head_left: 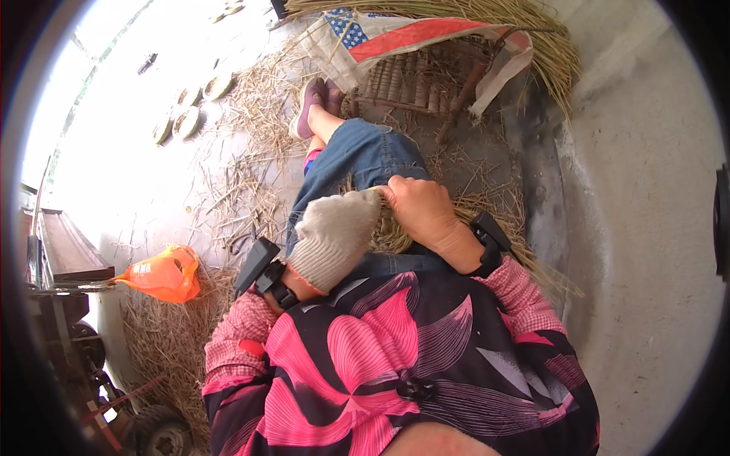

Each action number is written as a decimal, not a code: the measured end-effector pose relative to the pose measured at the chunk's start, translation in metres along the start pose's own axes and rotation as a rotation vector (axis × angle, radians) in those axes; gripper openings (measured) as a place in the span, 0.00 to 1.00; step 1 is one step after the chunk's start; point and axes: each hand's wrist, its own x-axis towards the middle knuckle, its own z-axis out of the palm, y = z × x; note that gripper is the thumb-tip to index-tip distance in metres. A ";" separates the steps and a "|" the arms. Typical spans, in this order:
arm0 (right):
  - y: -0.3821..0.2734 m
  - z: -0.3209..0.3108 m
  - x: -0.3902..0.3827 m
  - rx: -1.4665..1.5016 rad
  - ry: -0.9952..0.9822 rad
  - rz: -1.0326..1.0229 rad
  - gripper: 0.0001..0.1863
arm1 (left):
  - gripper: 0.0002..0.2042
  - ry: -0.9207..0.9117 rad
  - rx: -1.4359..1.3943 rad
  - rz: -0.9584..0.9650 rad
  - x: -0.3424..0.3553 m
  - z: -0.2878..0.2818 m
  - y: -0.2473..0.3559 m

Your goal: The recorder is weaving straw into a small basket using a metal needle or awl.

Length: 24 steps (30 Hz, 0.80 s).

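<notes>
My left hand (334, 228) wears a white knitted glove and is closed over my lap, its fingertips meeting those of my right hand. My bare right hand (426, 213) is curled, pinching straw between thumb and fingers where the two hands touch. Below and between them shows a coiled, woven-looking straw piece (391, 237), partly covered by both hands and resting against my jeans. Loose straw ends (487, 209) stick out past my right wrist. The gloved fingers hide most of what they grip.
A wooden rack or low chair (414, 80), draped with a striped woven sack (411, 38), stands ahead beside a long straw bundle (559, 57). Left lie an orange plastic bag (171, 275), flat straw pieces (186, 121) and a wheeled machine (163, 433). A concrete wall (646, 190) runs along the right.
</notes>
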 end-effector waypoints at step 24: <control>0.029 -0.023 -0.001 0.353 0.462 -0.471 0.14 | 0.23 0.454 -1.273 -0.139 -0.028 -0.034 -0.054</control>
